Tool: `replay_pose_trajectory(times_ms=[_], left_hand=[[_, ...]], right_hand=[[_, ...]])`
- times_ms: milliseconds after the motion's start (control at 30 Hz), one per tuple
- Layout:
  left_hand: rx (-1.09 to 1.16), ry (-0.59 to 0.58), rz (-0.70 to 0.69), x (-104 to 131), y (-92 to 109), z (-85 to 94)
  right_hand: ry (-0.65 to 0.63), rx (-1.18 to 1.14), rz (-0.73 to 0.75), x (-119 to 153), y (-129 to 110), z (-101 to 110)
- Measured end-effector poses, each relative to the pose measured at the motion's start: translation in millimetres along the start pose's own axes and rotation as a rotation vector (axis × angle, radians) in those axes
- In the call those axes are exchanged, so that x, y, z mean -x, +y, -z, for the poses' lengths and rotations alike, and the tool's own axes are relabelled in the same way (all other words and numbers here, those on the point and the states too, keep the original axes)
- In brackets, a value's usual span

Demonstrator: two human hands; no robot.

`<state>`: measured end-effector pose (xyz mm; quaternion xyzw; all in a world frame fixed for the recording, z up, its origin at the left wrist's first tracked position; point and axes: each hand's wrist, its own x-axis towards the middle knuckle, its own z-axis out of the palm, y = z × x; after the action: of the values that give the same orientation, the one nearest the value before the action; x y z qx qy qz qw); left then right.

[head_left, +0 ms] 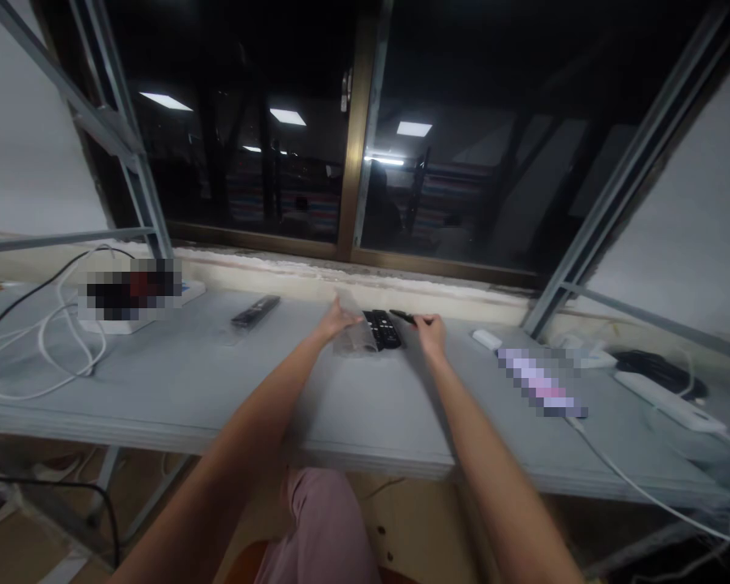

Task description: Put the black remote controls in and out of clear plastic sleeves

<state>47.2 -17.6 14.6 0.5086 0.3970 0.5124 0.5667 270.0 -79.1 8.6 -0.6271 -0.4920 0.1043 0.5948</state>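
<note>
Two black remote controls (384,329) lie side by side on the grey table (365,405), near the windowsill. Clear plastic wrapping (354,339) sits against their left side. My left hand (339,319) is closed on this wrapping, its thumb pointing up. To the right of the remotes, my right hand (429,331) grips a thin black object (404,315), perhaps a pen, whose tip points left above the remotes. Another dark remote (255,311) in clear plastic lies farther left, touched by neither hand.
At the left are a white box (115,326) and looped white cables (42,345). A phone (541,383) with a cable, a white power strip (669,401) and a coiled black cable (660,373) lie at the right. Metal frame posts stand at both sides.
</note>
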Motion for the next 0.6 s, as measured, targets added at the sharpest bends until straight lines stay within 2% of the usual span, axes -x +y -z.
replay_pose_trajectory(times_ms=[67,200,300,367,433,533,600], left_hand=[[-0.174,0.058,-0.069,-0.8,0.1,1.9],[-0.498,0.222,-0.189,-1.9,4.4,17.5],[-0.647,0.230,-0.177,1.7,9.3,22.6],[-0.674,0.144,-0.185,5.0,11.6,21.0],[-0.689,-0.016,-0.167,7.7,12.2,18.5],[-0.741,-0.300,-0.060,10.2,10.4,18.1],[-0.729,-0.388,-0.051,10.3,9.9,19.9]], right_hand=[[-0.014,0.054,-0.008,0.9,2.8,-0.8],[-0.058,0.150,0.027,7.1,3.2,-6.8],[-0.103,0.195,0.065,12.7,3.9,-8.8],[-0.143,0.207,0.084,16.2,5.0,-8.0],[-0.194,0.260,0.112,19.3,6.0,-6.4],[-0.282,0.467,0.162,22.7,5.3,-3.3],[-0.336,0.596,0.155,24.7,2.0,-1.1]])
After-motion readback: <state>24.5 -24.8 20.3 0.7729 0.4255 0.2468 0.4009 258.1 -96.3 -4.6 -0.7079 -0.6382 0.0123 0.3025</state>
